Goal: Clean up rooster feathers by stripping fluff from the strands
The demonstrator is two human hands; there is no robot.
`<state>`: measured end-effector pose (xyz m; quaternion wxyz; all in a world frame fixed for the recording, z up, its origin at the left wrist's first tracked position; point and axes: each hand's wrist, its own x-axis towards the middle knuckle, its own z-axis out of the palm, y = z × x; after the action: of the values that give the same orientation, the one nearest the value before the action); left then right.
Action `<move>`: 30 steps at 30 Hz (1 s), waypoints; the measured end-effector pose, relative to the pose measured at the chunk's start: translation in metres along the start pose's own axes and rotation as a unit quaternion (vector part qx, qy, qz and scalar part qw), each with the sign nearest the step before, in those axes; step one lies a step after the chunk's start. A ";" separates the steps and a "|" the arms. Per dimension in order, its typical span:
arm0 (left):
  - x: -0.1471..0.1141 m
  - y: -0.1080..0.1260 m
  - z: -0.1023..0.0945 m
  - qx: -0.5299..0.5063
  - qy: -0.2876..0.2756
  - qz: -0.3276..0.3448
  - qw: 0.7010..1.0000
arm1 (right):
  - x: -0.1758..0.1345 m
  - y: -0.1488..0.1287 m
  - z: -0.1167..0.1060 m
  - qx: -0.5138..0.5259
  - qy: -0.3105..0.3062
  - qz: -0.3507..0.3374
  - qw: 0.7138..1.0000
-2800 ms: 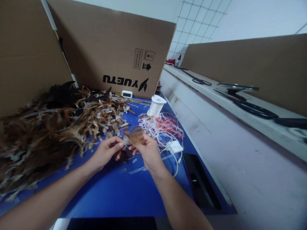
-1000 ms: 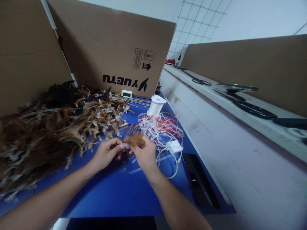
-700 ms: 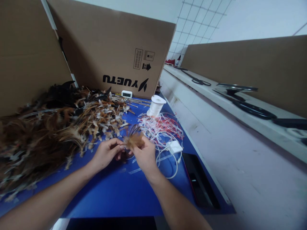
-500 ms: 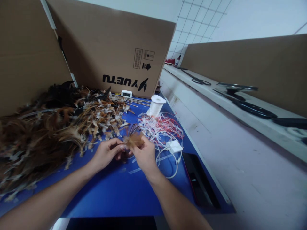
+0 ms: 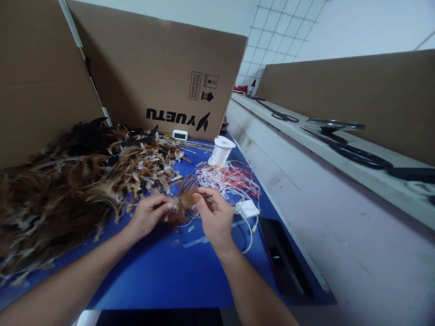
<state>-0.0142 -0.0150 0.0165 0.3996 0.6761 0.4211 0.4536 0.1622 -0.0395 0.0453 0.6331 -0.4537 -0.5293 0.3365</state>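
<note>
A small bunch of brown feathers [image 5: 186, 199], with some darker ones, is held above the blue table [image 5: 163, 267]. My left hand [image 5: 151, 215] pinches its pale quill ends between thumb and fingers. From the other side my right hand [image 5: 215, 215] has thumb and forefinger closed on the feathers' brown edge, its other fingers curled loosely. To the left lies a large heap of brown, black and white feathers [image 5: 68, 190], close to my left hand. Clear and red plastic strips [image 5: 231, 179] are tangled just beyond my right hand.
A white spool [image 5: 221, 151] and a small digital display [image 5: 180, 135] stand at the back. A white adapter with cable [image 5: 247, 209] and a black phone-like slab [image 5: 285, 258] lie to the right. Cardboard [image 5: 163, 59] walls the back; a ledge [image 5: 306, 131] holds scissors [image 5: 284, 117].
My right hand has shifted right, away from my left hand, and its grip has moved to the outer edge of the feathers. My left hand stays nearly in place.
</note>
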 end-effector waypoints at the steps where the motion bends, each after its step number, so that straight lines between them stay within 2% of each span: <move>1: 0.000 0.000 -0.001 0.001 0.007 0.004 1.000 | 0.001 -0.002 -0.002 0.004 0.015 -0.007 1.000; 5: 0.001 -0.002 -0.004 0.007 0.038 0.029 0.999 | 0.008 -0.006 -0.008 0.025 0.041 -0.015 0.999; 8: 0.002 -0.004 -0.008 0.023 0.054 0.055 0.997 | 0.010 -0.003 -0.009 0.013 0.021 -0.009 1.000; 13: 0.003 -0.004 -0.011 0.050 0.075 0.103 0.991 | 0.008 0.007 -0.004 -0.070 -0.085 0.004 0.994; 16: 0.002 -0.004 -0.010 0.038 0.074 0.099 0.992 | 0.006 0.013 0.000 -0.125 -0.151 0.002 0.981; 22: 0.003 -0.008 -0.007 -0.019 0.075 0.080 0.994 | 0.007 0.017 -0.007 -0.181 -0.222 0.018 0.958; 25: 0.003 -0.008 -0.008 -0.050 0.090 0.049 0.994 | 0.009 0.015 -0.012 -0.221 -0.271 -0.002 0.937; 30: 0.004 0.000 -0.008 -0.062 0.105 0.033 0.992 | 0.006 0.011 -0.013 -0.264 -0.351 -0.054 0.897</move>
<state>-0.0214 -0.0101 0.0195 0.3786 0.6122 0.4094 0.5606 0.1767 -0.0330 0.0367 0.2799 -0.4276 -0.8102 0.2870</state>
